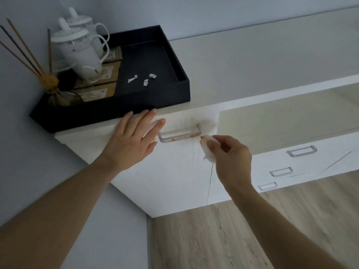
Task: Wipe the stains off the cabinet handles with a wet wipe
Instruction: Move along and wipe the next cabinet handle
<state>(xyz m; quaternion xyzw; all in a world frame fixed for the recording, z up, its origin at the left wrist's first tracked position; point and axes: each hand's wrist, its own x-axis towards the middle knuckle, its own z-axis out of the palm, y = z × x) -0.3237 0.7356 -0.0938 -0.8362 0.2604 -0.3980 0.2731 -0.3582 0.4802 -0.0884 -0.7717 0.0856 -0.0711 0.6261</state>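
- The cabinet [174, 171] fills the middle of the view, with its pale top surface [252, 61] running off to the right.
- A black tray [108, 118] sits at the left end of that surface, holding lidded cups [77, 47] and a few white scraps [145, 82] (possibly torn wipe, though they are too small to tell).
- The left hand [134, 140] lies flat and open against the cabinet front, fingers straight and reaching the top edge just left of the handle. It is likely there to steady the front, or the person, while the other hand rubs.
- The right hand [231, 154] is curled, pinching the wipe between thumb and fingertips so that a small firm corner sticks out for spot work.
- The handle [179, 135] is a pale bar between the two hands, with a grey smudge on the cabinet front around it.
- Three more handles [301, 151] show further right, untouched.
- The wipe [208, 146] is bunched, its tip tinted orange and just beside the handle's right end.
- Orange stains [193, 135] remain along the bar's lower edge, so this handle looks only partly cleaned.
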